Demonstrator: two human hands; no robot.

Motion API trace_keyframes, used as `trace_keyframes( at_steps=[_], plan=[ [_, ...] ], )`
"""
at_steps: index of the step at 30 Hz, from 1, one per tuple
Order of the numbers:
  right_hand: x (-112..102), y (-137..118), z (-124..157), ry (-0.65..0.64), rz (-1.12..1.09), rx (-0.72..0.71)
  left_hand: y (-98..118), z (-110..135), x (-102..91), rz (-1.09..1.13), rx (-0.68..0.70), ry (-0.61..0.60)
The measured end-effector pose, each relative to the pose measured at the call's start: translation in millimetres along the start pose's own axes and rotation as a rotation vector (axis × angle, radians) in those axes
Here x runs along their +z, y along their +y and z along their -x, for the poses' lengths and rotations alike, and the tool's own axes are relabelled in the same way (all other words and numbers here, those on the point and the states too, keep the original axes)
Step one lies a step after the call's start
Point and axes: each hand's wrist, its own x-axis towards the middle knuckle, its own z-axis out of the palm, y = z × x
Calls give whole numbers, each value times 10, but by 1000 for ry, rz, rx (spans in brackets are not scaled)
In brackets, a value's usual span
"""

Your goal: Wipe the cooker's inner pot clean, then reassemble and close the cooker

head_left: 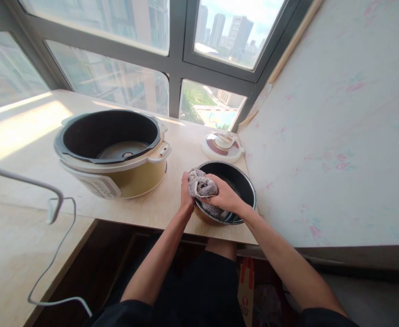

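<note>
A bunched grey-brown cloth (204, 186) is gripped between my two hands, above the near left rim of a black inner pot (249, 186). My left hand (186, 193) closes on the cloth from the left side. From the right, my right hand (225, 193) wraps round it. Part of the cloth hangs down inside the pot, which stands upright near the counter's front edge. The pot's bottom is partly hidden by my right hand and forearm.
An electric pressure cooker body (145, 177) without a lid stands on the left of the counter (172, 200). Behind the pot lies a white and brown lid (223, 147). A grey cord (61, 245) crosses the left side. The wall (322, 136) bounds the right.
</note>
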Motion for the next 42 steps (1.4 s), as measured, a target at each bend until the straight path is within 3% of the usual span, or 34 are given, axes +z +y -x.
trace_keyframes(
  at_steps=[3,7,11,15,20,27,32,36,39,42],
  plan=[
    [22,28,-110,24,55,17,41,4,-6,-55,33,20],
    [42,-4,-233,98,413,127,83,-7,-44,-147,43,0],
    [-15,-43,-306,117,692,173,143,-21,-121,-230,34,-134],
    [-118,-13,-330,150,879,230,227,-65,-204,-234,-83,-298],
    [-345,-11,-272,179,1023,361,257,-115,-187,-376,-4,-223],
    [-755,-145,95,74,979,610,204,-49,-85,-335,52,-48],
    [-714,-79,253,-189,851,476,146,-14,-80,-285,77,50],
    [-518,183,51,-323,665,530,147,-47,-113,-277,27,-43],
    [-438,419,-166,-284,630,655,176,-97,-147,-287,22,-178],
    [-425,583,-337,-255,633,657,195,-129,-169,-316,35,-257]
  ],
)
